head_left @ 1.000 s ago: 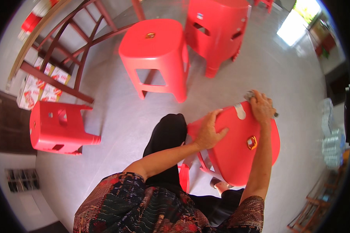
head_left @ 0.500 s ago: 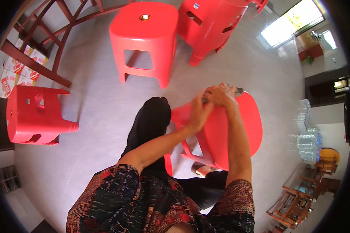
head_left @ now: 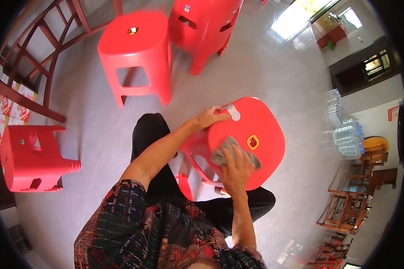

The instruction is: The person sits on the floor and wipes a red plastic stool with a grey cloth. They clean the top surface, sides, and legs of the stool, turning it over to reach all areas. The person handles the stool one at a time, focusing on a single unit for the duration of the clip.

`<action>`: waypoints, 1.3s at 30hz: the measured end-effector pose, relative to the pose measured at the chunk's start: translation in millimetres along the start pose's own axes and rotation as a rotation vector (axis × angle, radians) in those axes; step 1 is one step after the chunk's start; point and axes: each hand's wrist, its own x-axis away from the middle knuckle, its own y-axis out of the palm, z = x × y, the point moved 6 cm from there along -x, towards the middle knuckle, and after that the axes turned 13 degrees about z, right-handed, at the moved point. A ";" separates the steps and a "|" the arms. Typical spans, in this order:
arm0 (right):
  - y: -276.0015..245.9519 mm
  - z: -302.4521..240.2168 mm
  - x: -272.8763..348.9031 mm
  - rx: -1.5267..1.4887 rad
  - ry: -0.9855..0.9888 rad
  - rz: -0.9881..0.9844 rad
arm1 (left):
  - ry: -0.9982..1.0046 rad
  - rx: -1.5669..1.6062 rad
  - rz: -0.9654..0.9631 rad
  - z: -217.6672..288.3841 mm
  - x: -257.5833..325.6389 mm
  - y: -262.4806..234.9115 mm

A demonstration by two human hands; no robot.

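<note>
A red plastic stool (head_left: 265, 130) rests tilted across my lap, its seat top facing up with a small square hole in the middle. My left hand (head_left: 207, 119) grips the stool's near-left edge, next to a small white round sticker (head_left: 234, 115). My right hand (head_left: 235, 168) presses a grey cloth (head_left: 224, 151) flat on the seat, just left of the hole. My dark trouser legs show under the stool.
Another red stool (head_left: 137, 49) stands upright on the grey floor ahead, a stack of red stools (head_left: 202, 27) behind it. A red stool (head_left: 29, 157) lies on its side at left. Wooden chair frame (head_left: 27, 58) and cartons far left; bottled water packs (head_left: 345, 134) and wooden chairs right.
My right hand has come down from the stool's far edge onto the seat with the cloth. My left hand has shifted to the stool's near-left edge. The view has tilted.
</note>
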 end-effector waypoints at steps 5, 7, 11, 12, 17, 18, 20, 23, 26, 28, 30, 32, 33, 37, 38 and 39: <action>-39.4 95.9 53.9 0.301 0.434 0.196 | -0.047 -0.051 0.088 18.6 14.1 15.2; -38.0 138.1 73.4 0.019 0.589 0.447 | -0.075 -0.030 0.144 18.8 17.9 14.1; -4.9 173.3 103.5 -1.038 1.178 0.706 | -0.073 0.044 0.063 11.0 10.5 13.7; -3.5 179.5 99.6 -1.124 1.191 0.687 | -0.091 0.061 0.074 18.0 16.5 18.1; -0.3 193.6 71.7 -1.433 1.142 0.480 | -0.120 0.216 0.089 15.8 53.0 8.7; -0.5 198.6 63.4 -1.424 1.102 0.450 | -0.126 0.264 0.113 16.8 66.6 9.1; 2.2 210.1 44.1 -1.367 1.109 0.383 | -0.138 0.354 0.179 8.4 81.2 5.7; 29.1 214.1 7.0 -1.322 1.183 0.235 | -0.136 0.474 0.312 -10.2 102.6 -14.6; 59.5 210.6 -30.3 -1.360 1.092 0.088 | -0.079 0.578 0.382 -18.2 120.8 -23.9; 73.1 201.5 -50.0 -1.327 1.032 0.010 | -0.030 0.598 0.444 -31.5 127.7 -31.0; 85.0 192.4 -66.3 -1.301 0.988 -0.065 | -0.035 0.628 0.530 -40.9 138.9 -38.6; 92.8 178.0 -78.0 -1.275 0.934 -0.079 | 0.012 0.647 0.589 -46.4 149.3 -43.8; 97.7 174.0 -85.1 -1.169 0.812 -0.049 | 0.037 0.620 0.615 -47.0 153.5 -47.9; 96.3 135.0 -100.1 -0.576 0.505 -0.061 | 0.108 0.440 0.824 -35.0 182.1 -55.7; 88.4 125.3 -101.2 -0.356 0.478 -0.086 | 0.124 0.395 0.882 -35.3 184.2 -57.4; 83.0 118.2 -100.2 -0.133 0.449 -0.108 | 0.139 0.350 0.936 -35.6 185.6 -58.1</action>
